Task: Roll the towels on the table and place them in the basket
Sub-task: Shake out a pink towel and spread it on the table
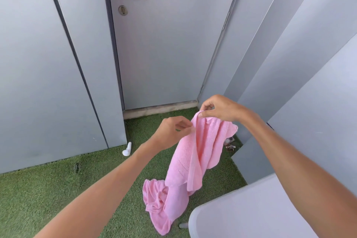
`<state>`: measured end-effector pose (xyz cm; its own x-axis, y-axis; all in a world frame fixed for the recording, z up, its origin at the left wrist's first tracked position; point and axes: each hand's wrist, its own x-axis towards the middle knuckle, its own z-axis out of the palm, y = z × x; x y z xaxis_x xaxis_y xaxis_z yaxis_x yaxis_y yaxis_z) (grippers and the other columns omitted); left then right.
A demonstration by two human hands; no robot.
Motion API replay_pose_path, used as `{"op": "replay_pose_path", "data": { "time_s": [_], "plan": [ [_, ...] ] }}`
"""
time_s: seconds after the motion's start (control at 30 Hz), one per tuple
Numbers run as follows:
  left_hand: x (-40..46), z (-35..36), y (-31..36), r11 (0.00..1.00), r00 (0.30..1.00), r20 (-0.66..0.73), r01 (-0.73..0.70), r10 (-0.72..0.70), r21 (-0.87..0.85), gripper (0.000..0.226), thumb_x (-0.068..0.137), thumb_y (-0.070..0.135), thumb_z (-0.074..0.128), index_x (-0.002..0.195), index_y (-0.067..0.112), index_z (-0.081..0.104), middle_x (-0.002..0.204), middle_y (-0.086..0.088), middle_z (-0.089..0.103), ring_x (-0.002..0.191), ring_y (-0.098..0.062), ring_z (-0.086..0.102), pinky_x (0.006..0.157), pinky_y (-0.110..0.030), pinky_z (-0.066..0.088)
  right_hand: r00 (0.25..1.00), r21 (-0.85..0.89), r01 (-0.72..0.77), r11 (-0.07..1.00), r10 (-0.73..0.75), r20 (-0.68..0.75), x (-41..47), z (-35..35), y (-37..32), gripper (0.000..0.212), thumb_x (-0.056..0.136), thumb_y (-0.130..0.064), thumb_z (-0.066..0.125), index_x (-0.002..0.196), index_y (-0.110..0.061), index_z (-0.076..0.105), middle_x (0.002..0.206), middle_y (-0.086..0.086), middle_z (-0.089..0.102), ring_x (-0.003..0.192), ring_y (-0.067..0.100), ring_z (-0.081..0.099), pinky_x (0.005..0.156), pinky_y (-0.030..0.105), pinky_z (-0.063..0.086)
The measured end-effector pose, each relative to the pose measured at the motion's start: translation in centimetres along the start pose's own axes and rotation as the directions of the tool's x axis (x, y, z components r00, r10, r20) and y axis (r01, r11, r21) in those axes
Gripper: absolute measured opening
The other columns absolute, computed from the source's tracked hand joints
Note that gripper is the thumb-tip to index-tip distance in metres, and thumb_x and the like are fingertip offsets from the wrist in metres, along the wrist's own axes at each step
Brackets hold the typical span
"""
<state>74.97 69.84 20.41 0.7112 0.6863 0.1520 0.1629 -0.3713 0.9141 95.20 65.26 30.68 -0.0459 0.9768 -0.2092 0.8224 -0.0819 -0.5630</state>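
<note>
While both hands, right (218, 108) and left (173, 131), pinch the towel's (193, 160) top edge, it hangs unrolled beside the table (251, 214); rolling seems unstarted, no basket in view.

We see two bare forearms reaching in from the lower edge of the view; no sleeve covers either arm as far as the picture shows; our left hand (172, 131) and right hand (222, 108) are bare too, with no glove, ring, watch or bracelet on the wrists; the fingernails look short and unpainted.
</note>
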Motion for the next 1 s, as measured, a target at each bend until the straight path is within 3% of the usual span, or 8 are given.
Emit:
{"op": "replay_pose_path", "data": {
  "time_s": [0.1,0.23,0.37,0.5,0.67,0.77,0.9,1.0],
  "plan": [
    [0.0,2.5,0.5,0.997,0.997,-0.044,0.06,-0.062,-0.055,0.031,0.08,0.035,0.076,0.103,0.014,0.069,0.092,0.008,0.072,0.083,0.0,0.067,0.078,-0.015,0.053,0.999,-0.06,0.004,0.998,-0.003,0.032,0.0,-0.1,0.0,0.012,0.089,-0.03,0.067,0.081,-0.023,0.073,0.081,-0.003,0.072,0.076,0.008,0.064,0.08,0.034,0.051],
    [0.6,3.5,-0.1,0.999,0.973,-0.23,0.036,-0.026,0.036,0.009,0.088,0.02,0.067,0.09,0.011,0.067,0.076,0.009,0.067,0.065,0.004,0.059,0.066,-0.011,0.045,1.0,-0.061,0.023,0.998,-0.024,-0.008,-0.3,-0.2,0.3,0.018,0.092,-0.032,0.064,0.083,-0.018,0.072,0.077,-0.005,0.069,0.072,0.006,0.061,0.076,0.029,0.049],
    [-0.2,2.2,-1.2,0.998,0.998,-0.024,0.055,-0.054,0.027,0.018,0.091,0.027,0.065,0.084,0.01,0.065,0.071,0.001,0.065,0.059,-0.005,0.052,0.061,-0.022,0.043,0.996,-0.041,0.013,0.999,-0.017,-0.087,-1.1,-1.0,1.1,0.019,0.092,-0.031,0.064,0.089,-0.014,0.073,0.082,-0.005,0.07,0.075,0.001,0.061,0.074,0.019,0.046],
    [-1.6,0.5,-2.4,0.992,0.985,0.141,0.083,-0.096,0.091,0.033,0.094,0.036,0.06,0.067,0.019,0.053,0.054,0.013,0.043,0.05,-0.004,0.034,0.051,-0.019,0.026,0.985,-0.03,-0.015,0.999,0.01,-0.17,-1.4,-2.1,3.1,0.021,0.091,-0.034,0.064,0.087,-0.016,0.073,0.086,-0.001,0.072,0.086,0.012,0.065,0.081,0.028,0.048],
    [-4.0,-2.6,-4.5,0.967,0.981,0.065,0.17,-0.185,0.192,0.046,0.089,0.043,0.064,0.056,0.019,0.043,0.048,0.01,0.033,0.046,-0.006,0.028,0.046,-0.019,0.02,0.956,-0.052,-0.112,0.992,0.094,-0.28,-2.2,-3.3,7.0,0.022,0.09,-0.034,0.065,0.082,-0.015,0.072,0.081,0.009,0.071,0.082,0.027,0.064,0.079,0.041,0.048],
    [-5.4,-4.4,-5.5,0.948,0.975,0.028,0.209,-0.222,0.24,0.028,0.084,0.043,0.067,0.063,0.024,0.066,0.043,0.013,0.041,0.042,-0.008,0.028,0.045,-0.016,0.021,0.945,-0.069,-0.173,0.982,0.146,-0.293,-2.8,-2.8,8.8,0.02,0.089,-0.033,0.066,0.079,-0.017,0.071,0.079,0.015,0.068,0.075,0.031,0.061,0.072,0.039,0.048],
    [-5.6,-4.0,-5.5,0.929,0.976,-0.053,0.217,-0.211,0.3,0.02,0.083,0.042,0.068,0.073,0.025,0.074,0.052,0.016,0.057,0.044,-0.006,0.04,0.048,-0.015,0.033,0.955,-0.024,-0.211,0.977,0.2,-0.221,-3.1,-1.1,8.4,0.006,0.086,-0.027,0.071,0.086,-0.021,0.071,0.08,0.005,0.071,0.071,0.011,0.061,0.072,0.029,0.043],
    [-4.6,-1.7,-4.0,0.922,0.981,-0.096,0.191,-0.168,0.337,0.014,0.085,0.034,0.071,0.095,0.025,0.075,0.077,0.013,0.071,0.068,-0.001,0.062,0.072,-0.023,0.053,0.982,0.035,-0.186,0.982,0.187,-0.03,-3.3,0.9,5.3,0.043,0.081,-0.021,0.074,0.119,-0.034,0.059,0.083,-0.001,0.072,0.077,0.011,0.067,0.075,0.029,0.049]
  ]
}}
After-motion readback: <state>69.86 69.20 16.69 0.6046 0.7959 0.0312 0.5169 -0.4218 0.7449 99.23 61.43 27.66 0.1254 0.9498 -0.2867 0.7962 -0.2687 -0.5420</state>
